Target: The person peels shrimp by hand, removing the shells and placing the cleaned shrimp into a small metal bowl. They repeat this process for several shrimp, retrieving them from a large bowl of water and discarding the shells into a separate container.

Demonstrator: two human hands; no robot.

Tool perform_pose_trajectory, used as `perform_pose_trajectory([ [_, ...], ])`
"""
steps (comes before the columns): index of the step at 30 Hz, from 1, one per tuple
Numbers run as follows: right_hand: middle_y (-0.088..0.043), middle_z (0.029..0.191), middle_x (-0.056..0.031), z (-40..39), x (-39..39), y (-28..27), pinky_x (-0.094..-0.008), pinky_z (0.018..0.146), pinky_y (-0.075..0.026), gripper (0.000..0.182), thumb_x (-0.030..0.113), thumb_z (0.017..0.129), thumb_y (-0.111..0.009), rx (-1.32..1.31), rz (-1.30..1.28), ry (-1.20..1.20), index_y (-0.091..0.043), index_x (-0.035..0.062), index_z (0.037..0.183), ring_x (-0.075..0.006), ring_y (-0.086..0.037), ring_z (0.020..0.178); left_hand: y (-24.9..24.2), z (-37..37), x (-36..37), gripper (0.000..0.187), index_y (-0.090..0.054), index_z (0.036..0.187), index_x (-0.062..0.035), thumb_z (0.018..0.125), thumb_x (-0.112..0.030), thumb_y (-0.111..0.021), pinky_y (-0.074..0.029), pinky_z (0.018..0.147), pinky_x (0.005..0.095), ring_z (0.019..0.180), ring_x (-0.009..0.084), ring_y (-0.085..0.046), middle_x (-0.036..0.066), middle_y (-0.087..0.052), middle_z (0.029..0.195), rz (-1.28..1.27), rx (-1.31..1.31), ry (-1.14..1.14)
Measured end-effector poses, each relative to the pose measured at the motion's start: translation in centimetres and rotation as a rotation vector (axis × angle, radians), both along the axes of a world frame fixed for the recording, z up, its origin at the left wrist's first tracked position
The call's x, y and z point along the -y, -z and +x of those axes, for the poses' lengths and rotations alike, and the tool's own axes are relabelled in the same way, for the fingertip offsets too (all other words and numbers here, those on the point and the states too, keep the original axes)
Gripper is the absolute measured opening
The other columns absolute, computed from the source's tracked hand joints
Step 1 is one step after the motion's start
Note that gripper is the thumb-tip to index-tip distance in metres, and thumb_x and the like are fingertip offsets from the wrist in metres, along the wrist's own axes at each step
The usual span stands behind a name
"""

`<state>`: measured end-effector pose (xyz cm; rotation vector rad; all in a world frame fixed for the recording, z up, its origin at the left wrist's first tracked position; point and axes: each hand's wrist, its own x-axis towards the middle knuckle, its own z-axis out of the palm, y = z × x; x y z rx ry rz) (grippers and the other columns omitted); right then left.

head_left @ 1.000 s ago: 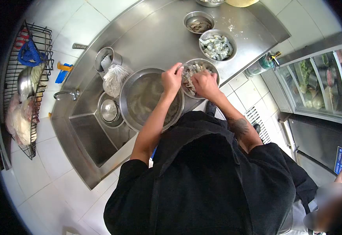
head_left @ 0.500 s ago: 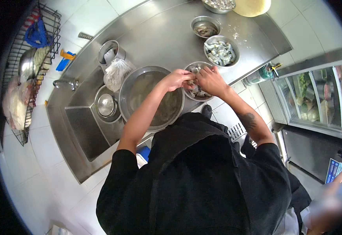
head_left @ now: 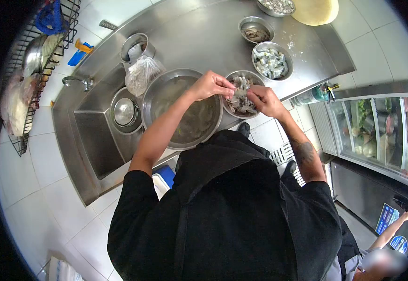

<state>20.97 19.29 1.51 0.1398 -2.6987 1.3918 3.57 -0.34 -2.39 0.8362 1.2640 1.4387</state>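
Note:
My left hand reaches in from the left with thumb and fingers pinched on what looks like a greyish shrimp, over the near steel bowl. That bowl holds a heap of grey shrimp pieces and shells. At the bowl's right side, my right hand is closed in a pinch; anything between its fingertips is too small to make out. Behind them a second bowl holds peeled, bluish-white shrimp. Farther back is a bowl of darker shrimp. A large basin of cloudy water stands under my left forearm.
Left of the basin are a plastic bag, a steel pot, a sink and a faucet. A wire rack hangs at far left. To the right, a person's hand touches a glass-front fridge.
My hands, close together over the bowl before, have moved apart, the right one toward the bowl's right rim. The view has shifted slightly.

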Motion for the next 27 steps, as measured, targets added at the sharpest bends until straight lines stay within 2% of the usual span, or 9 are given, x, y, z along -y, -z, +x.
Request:
perform_pose_trajectory([
  [1,-0.06,0.072,-0.0151,0.2,0.0,0.1,-0.039,0.063,-0.045,0.014,0.009,0.091,-0.059,0.003,-0.002,0.001,-0.059,-0.0028,0.083,-0.0318,-0.056,0.067,-0.1,0.0,0.2,0.022,-0.068,0.102,0.0102,0.086,-0.004,-0.073,-0.058,0.072,0.0299,0.074,0.0165,-0.069,0.014,-0.072,0.085,-0.002,0.003,0.001],
  [3,-0.053,0.069,-0.0069,0.8,-0.3,0.2,-0.0305,0.061,-0.042,0.022,0.013,0.099,-0.055,0.045,-0.148,-0.04,-0.058,-0.0035,0.086,-0.0129,-0.05,0.069,-0.3,0.1,0.5,0.022,-0.068,0.101,0.0097,0.085,-0.004,-0.074,-0.058,0.072,0.0303,0.075,0.0176,-0.069,0.014,-0.071,0.086,-0.045,0.083,0.003],
  [10,-0.054,0.07,-0.0069,1.3,-0.6,1.6,-0.0322,0.062,-0.045,0.022,0.015,0.098,-0.054,0.104,-0.316,0.09,-0.06,-0.0021,0.084,-0.0132,-0.052,0.069,-0.5,1.1,-0.2,0.014,-0.069,0.095,0.0068,0.084,-0.002,-0.073,-0.057,0.069,0.0286,0.071,0.0169,-0.068,0.013,-0.07,0.082,-0.027,0.211,-0.002],
  [13,-0.059,0.072,-0.0106,1.5,-1.1,1.7,-0.0359,0.062,-0.047,0.022,0.014,0.097,-0.054,0.006,-0.129,0.249,-0.06,-0.0033,0.086,-0.022,-0.057,0.066,-0.8,1.4,-0.5,0.013,-0.069,0.094,0.0062,0.084,-0.001,-0.072,-0.056,0.069,0.0282,0.071,0.0161,-0.068,0.012,-0.07,0.083,-0.035,0.22,0.016],
  [16,-0.063,0.083,-0.0241,1.2,-2.3,2.6,-0.0451,0.069,-0.048,0.022,0.018,0.096,-0.058,-0.047,0.132,0.453,-0.062,-0.0024,0.087,-0.0454,-0.059,0.079,-0.6,0.7,-0.2,0.018,-0.067,0.097,0.0074,0.084,-0.004,-0.073,-0.056,0.07,0.0286,0.071,0.0152,-0.067,0.011,-0.07,0.084,-0.077,0.174,-0.028],
  [19,-0.062,0.084,-0.0249,0.7,-1.1,3.9,-0.0462,0.068,-0.048,0.024,0.021,0.096,-0.059,0.034,0.302,0.309,-0.063,-0.0008,0.086,-0.0457,-0.06,0.08,-0.4,0.5,0.1,0.016,-0.067,0.096,0.0059,0.084,-0.004,-0.073,-0.056,0.07,0.028,0.071,0.0142,-0.067,0.01,-0.07,0.084,-0.126,0.149,-0.044],
  [21,-0.065,0.078,-0.0178,-0.2,0.5,3.8,-0.0419,0.066,-0.049,0.025,0.021,0.095,-0.06,0.156,0.101,0.394,-0.063,-0.0016,0.086,-0.037,-0.063,0.072,-0.5,0.7,-0.3,0.014,-0.065,0.094,0.002,0.085,-0.005,-0.073,-0.055,0.07,0.0271,0.072,0.013,-0.066,0.007,-0.068,0.082,-0.131,0.06,0.017],
  [23,-0.062,0.071,-0.0089,-0.7,2.1,2.8,-0.0333,0.058,-0.048,0.023,0.018,0.093,-0.062,0.325,-0.464,0.31,-0.063,-0.0018,0.082,-0.0209,-0.061,0.063,-0.4,1.5,-0.9,0.012,-0.064,0.092,0.0006,0.086,-0.005,-0.072,-0.055,0.068,0.0267,0.072,0.0122,-0.065,0.006,-0.067,0.08,-0.113,0.019,0.014],
  [27,-0.058,0.069,-0.0037,-1.6,2.3,2.9,-0.0252,0.05,-0.043,0.018,0.015,0.09,-0.063,0.498,-0.797,0.395,-0.062,-0.0001,0.079,-0.0094,-0.055,0.059,-0.2,3.2,-0.9,0.015,-0.059,0.091,-0.0018,0.086,-0.008,-0.072,-0.052,0.063,0.0269,0.072,0.0087,-0.063,0.004,-0.065,0.077,-0.01,-0.286,-0.057],
])
